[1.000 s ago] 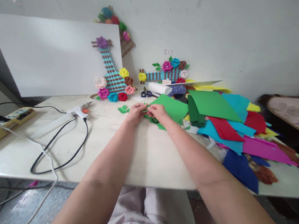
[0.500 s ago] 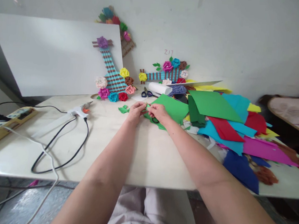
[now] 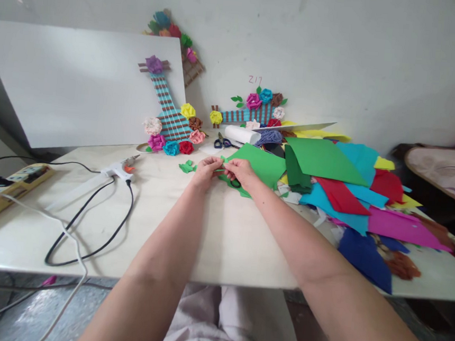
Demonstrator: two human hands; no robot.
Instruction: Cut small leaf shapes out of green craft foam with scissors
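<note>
My left hand (image 3: 205,172) and my right hand (image 3: 240,170) meet over the far middle of the white table (image 3: 221,244). Both pinch a small green paper piece (image 3: 220,169) between their fingertips. Under my right hand a green paper sheet (image 3: 263,164) lies flat, with a dark ring, maybe a scissors handle, showing at its near edge by my wrist. Small green cut-out leaves (image 3: 187,166) sit on the table just left of my left hand.
A heap of coloured paper sheets (image 3: 352,197) covers the right side. A glue gun (image 3: 120,169) with a black cord (image 3: 87,222) lies left, beside a power strip (image 3: 7,185). Guitar-shaped crafts with paper flowers (image 3: 171,123) and a white board (image 3: 79,83) lean on the wall. Blue scissors (image 3: 222,142) lie behind.
</note>
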